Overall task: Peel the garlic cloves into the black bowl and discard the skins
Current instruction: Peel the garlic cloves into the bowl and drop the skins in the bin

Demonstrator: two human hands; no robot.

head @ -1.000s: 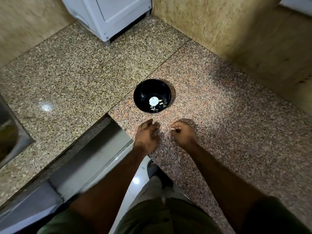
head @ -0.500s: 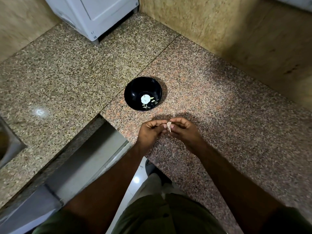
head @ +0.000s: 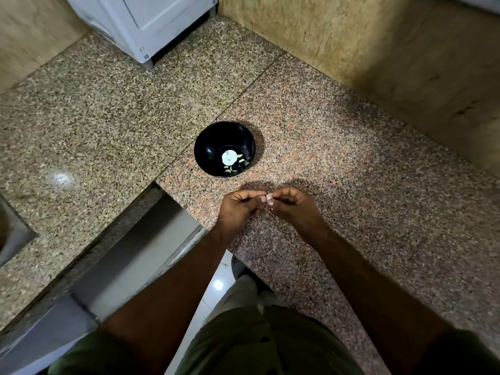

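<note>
- Over the near edge of the speckled pinkish granite tabletop (head: 351, 163), both hands are working one small pale garlic clove (head: 269, 196). It's held up in the air between them, just in front of the small round black bowl (head: 213, 142).
- Left hand (head: 238, 209): fingers curled in, thumb and fingertips pinched on the clove's left end.
- Right hand (head: 292, 207): same deal, fingers pressed together and nipping the right end. Neither hand is spread at all.
- Looks to me like the skin is just getting started. The clove is tiny in the shot, so I can't tell how much skin is off.
- How I'd do this bit: hold one end steady, catch the papery edge with a thumbnail on the other end, then twist and pull along the clove rather than squeezing it. Squeeze too hard and it pops out onto the tabletop or the floor gap below.
- I'd probably shift closer to the bowl, so the bare clove drops straight in.
- Keep the skin in one hand so it doesn't end up in the bowl with the good stuff.
- Bowl contents: one round white garlic piece (head: 229, 157) near the middle, plus a few small pale yellowish bits (head: 238, 162) scattered beside it toward the near wall. Could be peeled cloves, could be scraps, can't say for sure.
- White appliance (head: 140, 20) sits at the back, well apart from all this.
</note>
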